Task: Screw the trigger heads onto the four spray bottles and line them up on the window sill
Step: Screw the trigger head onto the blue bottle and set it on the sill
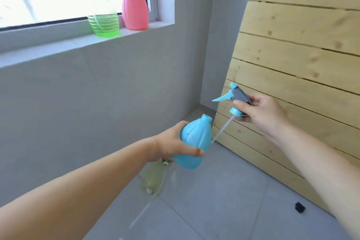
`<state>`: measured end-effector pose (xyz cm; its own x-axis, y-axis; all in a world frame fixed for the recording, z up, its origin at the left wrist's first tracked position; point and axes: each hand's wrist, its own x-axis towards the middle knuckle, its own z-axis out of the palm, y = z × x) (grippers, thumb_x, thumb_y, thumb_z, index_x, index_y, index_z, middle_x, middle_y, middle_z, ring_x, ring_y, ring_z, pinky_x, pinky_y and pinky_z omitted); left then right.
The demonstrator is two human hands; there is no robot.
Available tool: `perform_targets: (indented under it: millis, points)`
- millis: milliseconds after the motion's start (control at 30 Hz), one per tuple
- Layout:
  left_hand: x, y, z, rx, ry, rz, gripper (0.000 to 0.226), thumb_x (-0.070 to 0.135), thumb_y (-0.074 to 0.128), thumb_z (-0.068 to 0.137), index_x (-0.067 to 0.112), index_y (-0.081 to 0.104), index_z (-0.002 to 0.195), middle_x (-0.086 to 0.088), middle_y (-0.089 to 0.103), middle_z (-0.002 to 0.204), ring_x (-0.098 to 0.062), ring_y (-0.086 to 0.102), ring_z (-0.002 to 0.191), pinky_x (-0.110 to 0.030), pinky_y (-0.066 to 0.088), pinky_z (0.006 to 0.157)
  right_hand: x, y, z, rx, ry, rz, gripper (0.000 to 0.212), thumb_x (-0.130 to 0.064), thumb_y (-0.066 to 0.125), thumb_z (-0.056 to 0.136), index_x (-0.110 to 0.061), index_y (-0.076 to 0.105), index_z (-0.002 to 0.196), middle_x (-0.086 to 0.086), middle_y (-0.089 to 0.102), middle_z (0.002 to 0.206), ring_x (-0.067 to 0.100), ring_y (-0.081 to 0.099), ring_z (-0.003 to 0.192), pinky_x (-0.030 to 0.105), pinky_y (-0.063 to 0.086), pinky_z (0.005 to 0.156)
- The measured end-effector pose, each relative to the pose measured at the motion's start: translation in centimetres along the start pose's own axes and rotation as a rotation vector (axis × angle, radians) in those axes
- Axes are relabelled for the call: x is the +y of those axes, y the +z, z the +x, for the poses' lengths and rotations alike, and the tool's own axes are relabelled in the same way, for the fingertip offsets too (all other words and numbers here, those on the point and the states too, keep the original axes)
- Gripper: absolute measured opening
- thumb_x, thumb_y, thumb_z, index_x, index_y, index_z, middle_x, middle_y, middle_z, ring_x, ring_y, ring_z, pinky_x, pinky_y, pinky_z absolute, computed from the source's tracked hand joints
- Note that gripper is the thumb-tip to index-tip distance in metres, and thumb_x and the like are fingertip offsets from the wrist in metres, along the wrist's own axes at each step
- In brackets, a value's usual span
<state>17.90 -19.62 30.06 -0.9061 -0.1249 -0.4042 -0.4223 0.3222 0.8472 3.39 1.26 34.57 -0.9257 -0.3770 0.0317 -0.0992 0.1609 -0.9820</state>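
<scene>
Fingers of the left hand (169, 142) curl round the belly of the blue bottle (194, 140), thumb across its front. The bottle is held in the air near the middle of the view, tilted, with its open neck pointing to one o'clock. The right hand (261, 112), at three o'clock from that neck, pinches the blue trigger head (236, 99) between thumb and fingers, nozzle aimed to nine o'clock. Head and bottle are apart.

A grey wall (97, 103) fills the nine o'clock half. A panel of pale wooden boards (302, 54) leans across the two to four o'clock side. Grey floor tiles (214, 200) spread over the six o'clock part. The window sill (48, 45) runs along at ten to eleven o'clock. Two bottles stand upright on it with their heads on: a clear green bottle (103, 23) and, just beside it at its three o'clock, a pink bottle (134, 9) with a black head.

On the floor at six o'clock from the left hand lies a pale green bottle (153, 178), blurred. A thin dip tube (224, 126) hangs from the blue head toward seven o'clock, passing beside the blue bottle's shoulder. A small black thing (300, 207) lies on the tiles at four o'clock.
</scene>
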Motion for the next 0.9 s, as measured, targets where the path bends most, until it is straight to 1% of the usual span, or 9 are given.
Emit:
perform_targets:
  millis: [100, 167, 267, 467, 567, 633, 700, 800, 900]
  points:
    - [0.5, -0.8, -2.9, 0.015, 0.061, 0.065, 0.084, 0.035, 0.092, 0.059, 0.039, 0.048, 0.131, -0.001, 0.068, 0.119, -0.023, 0.071, 0.110, -0.053, 0.061, 0.091, -3.4, -1.6, -2.4, 0.131, -0.133, 0.134, 0.010, -0.014, 0.072, 0.089, -0.014, 0.071, 0.099, 0.003, 0.075, 0.093, 0.016, 0.073, 0.082, 0.034, 0.063, 0.078]
    - [0.6, -1.3, -4.3, 0.037, 0.077, 0.103, 0.080, 0.030, 0.092, 0.065, 0.036, 0.048, 0.132, 0.001, 0.069, 0.118, -0.020, 0.071, 0.108, -0.047, 0.062, 0.091, -4.9, -2.3, -3.5, 0.194, -0.185, 0.253, 0.011, -0.015, 0.071, 0.090, -0.011, 0.071, 0.100, 0.009, 0.074, 0.098, 0.018, 0.073, 0.086, 0.033, 0.063, 0.080]
    - [0.2, -1.4, -5.4, 0.056, 0.070, 0.137, 0.078, 0.030, 0.092, 0.067, 0.037, 0.049, 0.131, 0.003, 0.068, 0.118, -0.018, 0.071, 0.107, -0.041, 0.063, 0.090, -5.8, -2.3, -4.7, 0.220, -0.212, 0.376, 0.005, -0.013, 0.068, 0.093, -0.013, 0.069, 0.098, 0.015, 0.071, 0.107, 0.022, 0.072, 0.094, 0.034, 0.064, 0.080]
    - [0.2, -0.7, -5.5, 0.047, 0.086, 0.155, 0.078, 0.028, 0.092, 0.070, 0.038, 0.047, 0.134, 0.005, 0.067, 0.120, -0.015, 0.070, 0.107, -0.038, 0.062, 0.090, -5.2, -1.0, -4.9, 0.158, -0.178, 0.358, 0.005, -0.012, 0.069, 0.092, -0.012, 0.070, 0.097, 0.007, 0.075, 0.099, 0.020, 0.072, 0.090, 0.033, 0.063, 0.077]
    - [0.2, -0.9, -5.1, 0.054, 0.096, 0.117, 0.078, 0.030, 0.092, 0.068, 0.039, 0.048, 0.132, 0.004, 0.068, 0.119, -0.016, 0.070, 0.107, -0.040, 0.062, 0.090, -4.6, -0.2, -4.7, 0.104, -0.152, 0.293, 0.007, -0.012, 0.071, 0.090, -0.012, 0.070, 0.097, 0.009, 0.075, 0.096, 0.018, 0.072, 0.085, 0.038, 0.062, 0.080]
    - [0.1, -0.8, -4.9, 0.048, 0.101, 0.113, 0.079, 0.031, 0.092, 0.068, 0.039, 0.049, 0.132, 0.003, 0.068, 0.119, -0.017, 0.070, 0.108, -0.041, 0.062, 0.091, -4.3, 0.6, -4.7, 0.076, -0.147, 0.267, 0.008, -0.010, 0.071, 0.090, -0.012, 0.070, 0.097, 0.007, 0.075, 0.092, 0.014, 0.072, 0.079, 0.037, 0.063, 0.078]
    - [0.1, -0.5, -4.6, 0.038, 0.111, 0.107, 0.078, 0.030, 0.092, 0.068, 0.038, 0.049, 0.133, 0.003, 0.068, 0.120, -0.017, 0.071, 0.108, -0.041, 0.062, 0.091, -3.7, 1.4, -4.6, 0.034, -0.130, 0.241, 0.011, -0.010, 0.071, 0.089, -0.013, 0.070, 0.099, 0.008, 0.076, 0.093, 0.015, 0.074, 0.081, 0.035, 0.064, 0.077]
    - [0.4, 0.3, -4.2, 0.033, 0.144, 0.084, 0.076, 0.032, 0.092, 0.068, 0.037, 0.050, 0.132, 0.004, 0.070, 0.119, -0.016, 0.071, 0.107, -0.039, 0.062, 0.092, -2.8, 2.9, -4.7, -0.048, -0.092, 0.154, 0.019, -0.011, 0.074, 0.088, -0.009, 0.071, 0.106, 0.019, 0.077, 0.102, 0.019, 0.074, 0.085, 0.041, 0.064, 0.083]
    - [0.8, 0.8, -3.9, 0.029, 0.168, 0.057, 0.075, 0.036, 0.091, 0.067, 0.038, 0.051, 0.131, 0.005, 0.071, 0.118, -0.013, 0.072, 0.105, -0.038, 0.062, 0.092, -2.1, 3.8, -4.9, -0.103, -0.069, 0.096, 0.020, -0.014, 0.074, 0.087, -0.009, 0.071, 0.107, 0.019, 0.077, 0.103, 0.021, 0.073, 0.088, 0.045, 0.062, 0.091]
